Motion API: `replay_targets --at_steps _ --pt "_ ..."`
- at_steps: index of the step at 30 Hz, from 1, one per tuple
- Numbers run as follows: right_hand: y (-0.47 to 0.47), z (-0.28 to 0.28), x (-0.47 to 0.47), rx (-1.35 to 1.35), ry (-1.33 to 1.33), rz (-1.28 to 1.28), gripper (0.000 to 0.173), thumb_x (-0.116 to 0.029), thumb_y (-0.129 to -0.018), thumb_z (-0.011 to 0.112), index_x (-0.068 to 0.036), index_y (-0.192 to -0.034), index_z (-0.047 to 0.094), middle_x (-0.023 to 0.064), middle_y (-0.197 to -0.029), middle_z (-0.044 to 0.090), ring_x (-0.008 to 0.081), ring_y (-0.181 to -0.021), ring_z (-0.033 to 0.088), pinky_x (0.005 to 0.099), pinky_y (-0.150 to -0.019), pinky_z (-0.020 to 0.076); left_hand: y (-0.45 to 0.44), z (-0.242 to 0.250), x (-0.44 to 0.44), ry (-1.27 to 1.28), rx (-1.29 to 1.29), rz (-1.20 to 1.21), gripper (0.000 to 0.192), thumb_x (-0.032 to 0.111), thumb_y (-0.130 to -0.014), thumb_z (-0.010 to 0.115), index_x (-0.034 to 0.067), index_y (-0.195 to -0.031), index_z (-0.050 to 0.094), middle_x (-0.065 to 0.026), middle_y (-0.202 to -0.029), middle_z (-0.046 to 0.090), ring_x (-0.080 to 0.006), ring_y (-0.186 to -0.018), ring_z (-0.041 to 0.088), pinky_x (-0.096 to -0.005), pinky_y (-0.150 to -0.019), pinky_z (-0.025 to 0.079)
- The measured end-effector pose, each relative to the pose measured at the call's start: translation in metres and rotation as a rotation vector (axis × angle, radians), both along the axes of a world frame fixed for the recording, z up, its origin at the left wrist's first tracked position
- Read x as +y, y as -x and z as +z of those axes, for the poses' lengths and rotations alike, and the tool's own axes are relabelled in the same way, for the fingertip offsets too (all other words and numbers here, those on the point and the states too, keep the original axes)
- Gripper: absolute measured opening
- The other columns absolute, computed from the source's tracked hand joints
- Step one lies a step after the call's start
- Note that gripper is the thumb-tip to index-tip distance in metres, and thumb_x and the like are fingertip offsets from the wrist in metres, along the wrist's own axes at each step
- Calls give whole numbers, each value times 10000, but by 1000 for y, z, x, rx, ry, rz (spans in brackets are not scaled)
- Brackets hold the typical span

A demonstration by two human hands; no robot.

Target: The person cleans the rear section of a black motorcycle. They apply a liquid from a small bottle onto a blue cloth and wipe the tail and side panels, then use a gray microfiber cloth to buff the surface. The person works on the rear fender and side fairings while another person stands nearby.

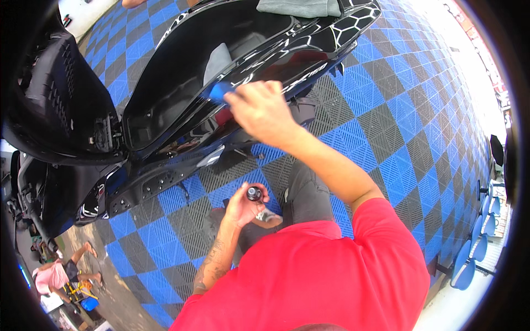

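Observation:
A black scooter [290,58] stands across the upper left with its seat [66,91] tipped up and the storage well [174,70] exposed. Against the glossy side panel, my right hand [263,107] holds a blue applicator pad [219,92], blurred. Lower down, my left hand [244,205] grips a small dark bottle [254,193], seen from its top. A grey cloth [217,62] hangs over the well's near rim, and another folded grey cloth [299,6] lies on the scooter's tail.
Blue and grey plastic tiles [368,111] cover the floor. Several blue seats [463,265] stand at the right edge. At lower left, a person in a pink shirt [51,277] is near yellow and blue equipment [87,303]. Part of another person's hand or foot shows at top left.

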State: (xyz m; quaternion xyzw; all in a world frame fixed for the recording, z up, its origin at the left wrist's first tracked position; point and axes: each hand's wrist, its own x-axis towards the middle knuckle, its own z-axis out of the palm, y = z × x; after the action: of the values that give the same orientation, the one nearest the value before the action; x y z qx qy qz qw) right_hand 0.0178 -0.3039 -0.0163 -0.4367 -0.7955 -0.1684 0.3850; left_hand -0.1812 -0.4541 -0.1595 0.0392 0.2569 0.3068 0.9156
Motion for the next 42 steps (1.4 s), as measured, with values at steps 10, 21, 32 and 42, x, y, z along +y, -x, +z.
replay_targets --at_steps 10,21,32,42 --pt "-112 24 12 108 -264 -365 290 -203 -828 693 -24 -1056 704 152 -957 659 340 -902 640 421 -796 502 -32 -138 6 131 29 120 402 440 -971 579 51 -1066 616 -109 -883 638 -253 -782 622 -295 -606 502" --pt "10 -51 -33 141 -85 480 359 -176 -729 745 -39 -1058 705 113 -904 644 309 -774 645 380 -699 531 -33 -222 12 72 27 228 405 449 -982 556 66 -1097 616 -122 -914 635 -260 -794 623 -289 -608 532" --pt "-56 -220 -93 1918 1222 723 249 -217 -909 644 -16 -1048 595 90 -912 629 188 -767 619 310 -636 508 -13 -129 47 -733 479 401 313 302 -1003 573 53 -1189 617 -19 -922 629 -130 -784 605 -237 -552 452" --pt "-34 -275 -120 2190 1303 786 230 -240 -945 615 -36 -1050 600 84 -903 643 183 -760 640 309 -630 548 -37 -138 56 -424 304 355 251 319 -975 626 92 -1078 651 -8 -903 666 -144 -772 624 -243 -569 468"
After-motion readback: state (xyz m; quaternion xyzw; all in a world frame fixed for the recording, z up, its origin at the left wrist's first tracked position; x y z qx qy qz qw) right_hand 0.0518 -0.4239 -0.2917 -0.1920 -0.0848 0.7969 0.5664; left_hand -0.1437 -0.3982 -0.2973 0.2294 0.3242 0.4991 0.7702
